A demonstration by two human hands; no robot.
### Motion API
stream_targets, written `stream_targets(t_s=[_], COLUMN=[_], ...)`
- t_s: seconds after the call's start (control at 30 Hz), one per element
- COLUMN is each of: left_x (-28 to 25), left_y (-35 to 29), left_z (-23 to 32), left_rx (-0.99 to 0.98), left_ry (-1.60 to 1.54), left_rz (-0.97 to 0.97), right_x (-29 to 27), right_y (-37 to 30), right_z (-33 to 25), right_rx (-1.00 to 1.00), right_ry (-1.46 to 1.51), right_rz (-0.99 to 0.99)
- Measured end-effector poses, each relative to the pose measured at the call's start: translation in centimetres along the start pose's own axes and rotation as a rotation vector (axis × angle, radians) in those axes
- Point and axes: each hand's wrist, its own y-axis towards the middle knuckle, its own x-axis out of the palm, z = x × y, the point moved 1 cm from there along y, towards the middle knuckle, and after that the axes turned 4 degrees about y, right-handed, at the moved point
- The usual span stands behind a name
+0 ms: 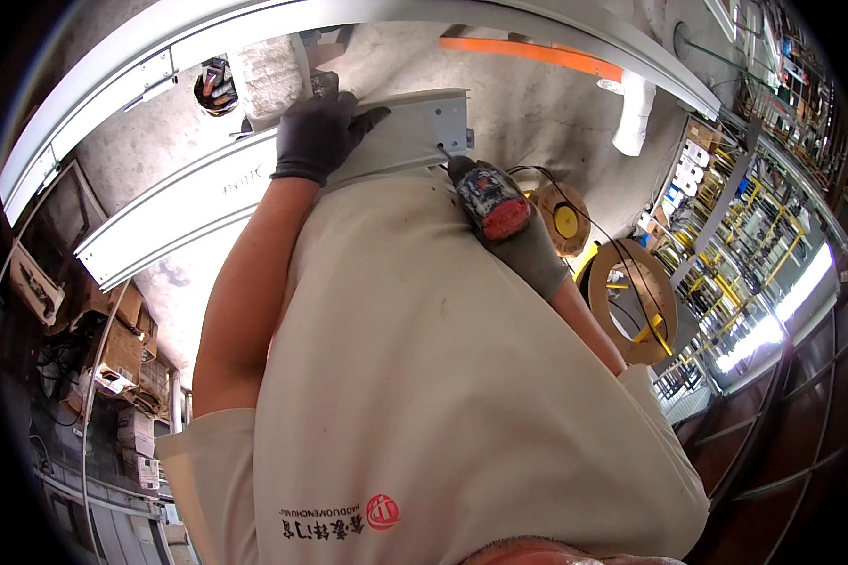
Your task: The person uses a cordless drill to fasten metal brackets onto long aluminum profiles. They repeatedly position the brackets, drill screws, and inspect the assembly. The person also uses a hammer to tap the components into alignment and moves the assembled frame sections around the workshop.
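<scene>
A long pale metal profile (396, 132) lies crosswise in front of me, with small holes near its right end. My left hand (318, 132), in a dark glove, grips it from above, fingers over the far edge and thumb toward the right. In my gloved right hand (535, 256) is a power drill (488, 200) with a worn, dark body and a red rear end. The drill's thin bit points at a hole near the profile's right end. Whether the tip is inside that hole I cannot tell. The drill body hides most of my right fingers.
A long white frame bar (301, 17) arches across the far side. Beyond my left hand stand a wrapped white block (269, 75) and a round container (216, 89) of small parts. An orange bar (537, 56) lies farther off. Cardboard reels (664, 292) and a dark cable are at right, boxes (122, 353) at left.
</scene>
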Motion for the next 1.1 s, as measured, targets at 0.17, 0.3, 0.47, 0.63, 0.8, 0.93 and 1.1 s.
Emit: stream_targets(t_s=[0.17,0.3,0.47,0.63,0.8,0.93,1.1], left_x=[-0.6,-0.7,-1.1,-1.3,-1.1,-0.9,-0.6], left_y=[0.4,0.5,0.5,0.6,0.3,0.5,0.3], left_z=[0.1,0.1,0.4,0.5,0.5,0.4,0.2], left_rx=[0.020,0.019,-0.010,-0.014,-0.013,0.010,0.006], left_ry=[-0.015,-0.009,-0.002,-0.040,-0.003,0.011,0.001], left_rz=[-0.063,-0.049,-0.103,-0.114,-0.066,-0.068,-0.083], right_x=[0.0,0.1,0.2,0.3,-0.1,-0.4,0.0], right_y=[0.1,0.3,0.2,0.2,0.2,0.3,0.1], right_z=[-1.9,-2.9,-3.2,-2.5,-2.7,-2.4,-1.3], right_rx=[0.047,0.053,0.144,0.081,0.197,0.121,0.085], right_ry=[0.074,0.135,0.266,0.084,0.172,0.077,0.204], right_rz=[0.027,0.046,0.106,0.063,0.047,0.014,0.061])
